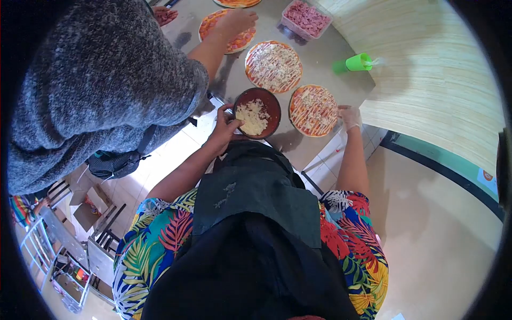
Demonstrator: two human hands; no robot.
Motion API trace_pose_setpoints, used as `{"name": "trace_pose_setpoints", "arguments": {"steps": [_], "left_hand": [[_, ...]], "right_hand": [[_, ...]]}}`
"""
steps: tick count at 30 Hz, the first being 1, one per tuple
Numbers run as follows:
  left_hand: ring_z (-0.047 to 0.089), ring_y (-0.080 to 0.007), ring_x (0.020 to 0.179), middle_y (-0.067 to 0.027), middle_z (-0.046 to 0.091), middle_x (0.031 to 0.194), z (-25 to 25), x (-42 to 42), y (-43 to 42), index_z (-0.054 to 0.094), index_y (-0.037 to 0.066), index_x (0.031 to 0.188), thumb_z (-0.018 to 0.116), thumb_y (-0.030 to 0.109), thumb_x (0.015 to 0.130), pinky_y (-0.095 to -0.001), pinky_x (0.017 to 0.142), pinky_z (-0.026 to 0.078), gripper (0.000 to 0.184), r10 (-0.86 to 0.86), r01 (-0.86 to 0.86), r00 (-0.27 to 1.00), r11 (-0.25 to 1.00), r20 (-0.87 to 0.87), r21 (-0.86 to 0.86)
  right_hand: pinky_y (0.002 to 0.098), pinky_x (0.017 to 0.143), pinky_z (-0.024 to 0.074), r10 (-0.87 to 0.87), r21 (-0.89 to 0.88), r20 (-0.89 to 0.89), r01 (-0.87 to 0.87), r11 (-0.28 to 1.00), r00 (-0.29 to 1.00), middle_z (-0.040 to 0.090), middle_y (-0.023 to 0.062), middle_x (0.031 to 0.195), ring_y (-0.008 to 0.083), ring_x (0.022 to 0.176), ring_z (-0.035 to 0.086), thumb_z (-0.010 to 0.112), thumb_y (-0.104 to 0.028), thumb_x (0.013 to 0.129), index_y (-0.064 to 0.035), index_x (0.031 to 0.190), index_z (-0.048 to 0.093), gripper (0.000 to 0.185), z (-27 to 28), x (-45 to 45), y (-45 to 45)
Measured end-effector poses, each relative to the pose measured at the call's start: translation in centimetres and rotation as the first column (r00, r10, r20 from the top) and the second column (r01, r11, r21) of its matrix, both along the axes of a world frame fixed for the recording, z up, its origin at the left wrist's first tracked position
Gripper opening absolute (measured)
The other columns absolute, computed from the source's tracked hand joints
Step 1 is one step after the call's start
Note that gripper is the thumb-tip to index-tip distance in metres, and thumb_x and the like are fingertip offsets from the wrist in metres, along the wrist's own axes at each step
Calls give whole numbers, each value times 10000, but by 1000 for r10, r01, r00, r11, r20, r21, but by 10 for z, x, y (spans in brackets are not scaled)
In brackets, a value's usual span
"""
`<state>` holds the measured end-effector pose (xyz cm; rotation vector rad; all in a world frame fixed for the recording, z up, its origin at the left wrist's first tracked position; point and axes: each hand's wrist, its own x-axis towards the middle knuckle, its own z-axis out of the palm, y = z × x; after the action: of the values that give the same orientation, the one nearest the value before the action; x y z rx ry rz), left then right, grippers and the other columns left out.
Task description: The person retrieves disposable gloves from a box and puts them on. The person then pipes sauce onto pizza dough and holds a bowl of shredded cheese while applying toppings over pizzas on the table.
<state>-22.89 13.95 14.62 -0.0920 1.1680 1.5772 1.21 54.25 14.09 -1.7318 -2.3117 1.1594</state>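
My left hand (pixel 226 127) grips the rim of a round dark bowl (pixel 273 106) with a reddish inside, which holds crumbled pale cheese (pixel 253 117). At the right edge of the nearest pizza (pixel 313 111) is my right hand (pixel 349 116), in a clear glove; its fingers are too small to make out well. That pizza has red sauce, pale stripes and some cheese crumbs. Just beyond the bowl lies a second pizza (pixel 273 66), more thickly covered with crumbs.
A co-worker in a grey sweater (pixel 106 80) stands at the left, one hand over a farther pizza (pixel 212 28). A tub of pink chopped meat (pixel 305 19) and a green cup (pixel 358 62) are on the grey table (pixel 325 58). Another pizza (pixel 237 2) shows at the top edge.
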Motion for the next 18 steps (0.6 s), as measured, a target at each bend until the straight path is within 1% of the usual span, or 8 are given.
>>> {"name": "trace_pose_setpoints", "arguments": {"steps": [1,4,8,10,11,12,16,18], "left_hand": [[460,-311,1100,-192,372,1151,0,0,0,172,146,1325,575,69,821,-449,713,585,650,14,-14,1000,1000,-3,4],[482,-325,1117,-219,355,1251,3,1,0,144,155,1327,518,63,853,-466,774,570,610,-32,32,999,999,-21,-7],[474,-323,1126,-214,365,1238,1,3,7,148,167,1327,517,65,852,-470,780,564,610,-50,50,998,999,-22,-8],[454,-303,1104,-198,363,1189,2,4,11,180,156,1321,576,77,823,-450,734,574,640,-42,42,999,999,15,16],[454,-303,1104,-198,363,1189,6,4,12,180,156,1321,576,77,823,-450,734,574,640,-45,45,999,999,15,15],[456,-303,1101,-197,363,1190,11,5,14,181,160,1320,580,78,822,-449,736,570,643,-47,47,999,999,12,14],[461,-304,1089,-193,364,1189,13,6,14,185,166,1320,587,80,820,-443,729,565,648,-38,36,999,998,26,45],[476,-308,1088,-197,375,1196,13,5,12,179,163,1318,552,76,834,-455,753,555,617,-49,49,999,998,6,24]], "right_hand": [[290,655,516,-25,-49,-50,23,999,998,677,108,711,159,647,651,663,-233,691,-64,845,719,236,-3,7,-3],[288,633,512,24,-3,57,-24,1000,998,671,92,690,129,631,639,668,-219,689,-58,851,717,233,-18,14,-6],[286,619,508,42,64,96,-48,997,994,672,70,685,127,624,635,680,-179,669,-77,857,721,218,-2,-14,-30],[280,630,506,70,-3,93,-70,998,993,676,77,699,149,619,638,670,-214,678,-114,877,728,231,20,-25,-41],[280,630,506,67,-4,93,-67,998,993,676,77,699,149,619,638,670,-214,678,-114,877,728,231,8,-19,-32],[280,624,508,67,48,124,-73,996,990,678,80,705,154,617,639,663,-205,683,-109,879,728,227,-19,-5,-12],[283,600,518,72,192,214,-114,975,974,683,85,720,146,620,641,649,-159,695,-60,875,720,218,-22,11,-2],[289,581,521,12,96,156,-28,995,988,682,92,729,154,623,642,650,-126,697,-32,872,712,208,-15,13,-8]]}}
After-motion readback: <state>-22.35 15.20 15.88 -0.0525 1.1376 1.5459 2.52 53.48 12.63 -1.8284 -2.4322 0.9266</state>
